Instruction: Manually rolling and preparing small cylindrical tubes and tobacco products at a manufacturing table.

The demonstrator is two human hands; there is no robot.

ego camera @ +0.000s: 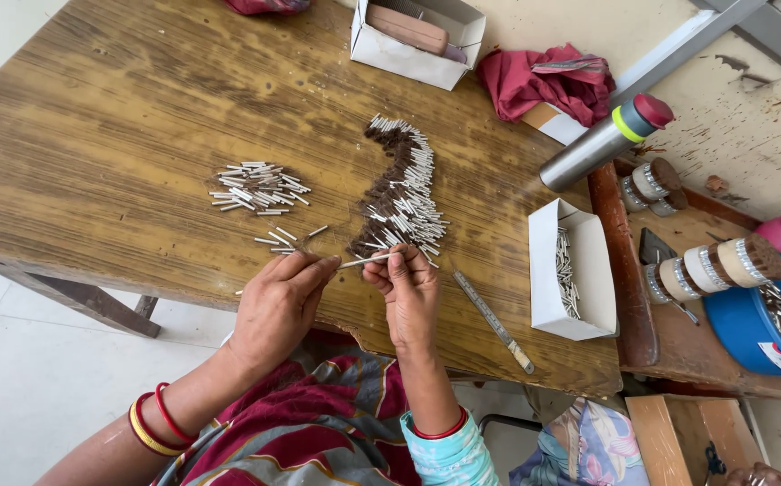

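Both hands, left hand (278, 301) and right hand (408, 292), pinch one thin silver metal tube (365, 261) between their fingers, near the worn wooden desk (120, 135) edge.

A steel flask (602, 144) lies beside a red cloth (548, 81) on the wooden table (93, 135)

Open white box, far edge: a white cardboard box (415, 40) stands at the far side of the table (120, 117), flaps up, with a long tan block inside it.

Open white box, right: a small white cardboard box (573, 270) lies near the right end of the table, flap raised on its left side, a row of thin silver sticks in it.

Label: a small white label with a red patch (776, 357) sits on the wall of the blue tub (750, 328) at the right edge.

Brown carton: a plain brown cardboard carton (692, 436) stands below the table at the lower right.
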